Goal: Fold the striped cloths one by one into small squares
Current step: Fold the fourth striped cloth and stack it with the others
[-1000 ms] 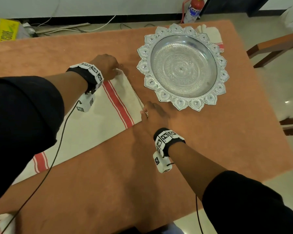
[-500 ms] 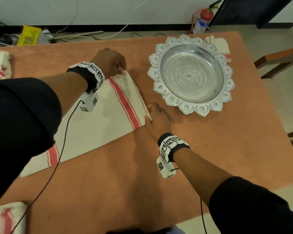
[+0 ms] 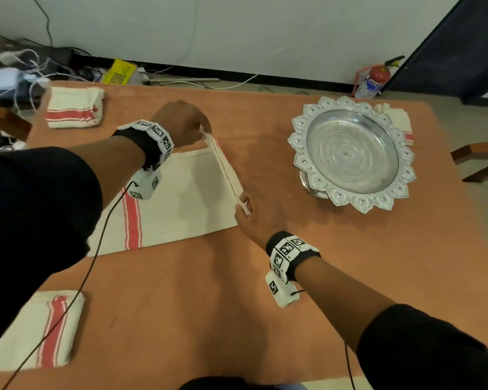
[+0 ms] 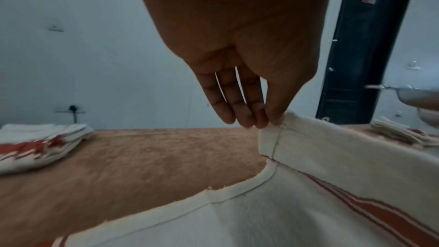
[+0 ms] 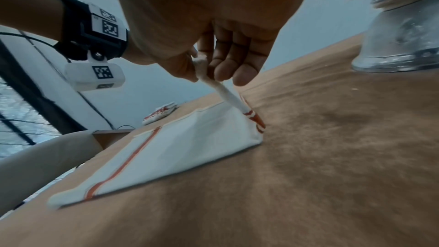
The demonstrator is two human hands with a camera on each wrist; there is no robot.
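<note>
Bare table [image 3: 265,319] lies open at six o'clock; a silver footed tray [image 3: 350,153] blocks two o'clock, folded cloths sit at ten [image 3: 74,111] and seven [image 3: 34,330].

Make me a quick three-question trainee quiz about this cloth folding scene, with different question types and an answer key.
1. True or false: both hands pinch corners of the striped cloth being folded.
2. Multiple choice: where is the silver tray relative to that cloth? A) on top of it B) to its right, apart from it C) under it
3. Fill in: counting the one partly hidden behind the tray, ___ folded cloths lie on the table.

Key
1. True: the left hand lifts the far corner and the right hand the near corner, raising the right end.
2. B
3. Three: far left, near left, behind the tray.
</note>
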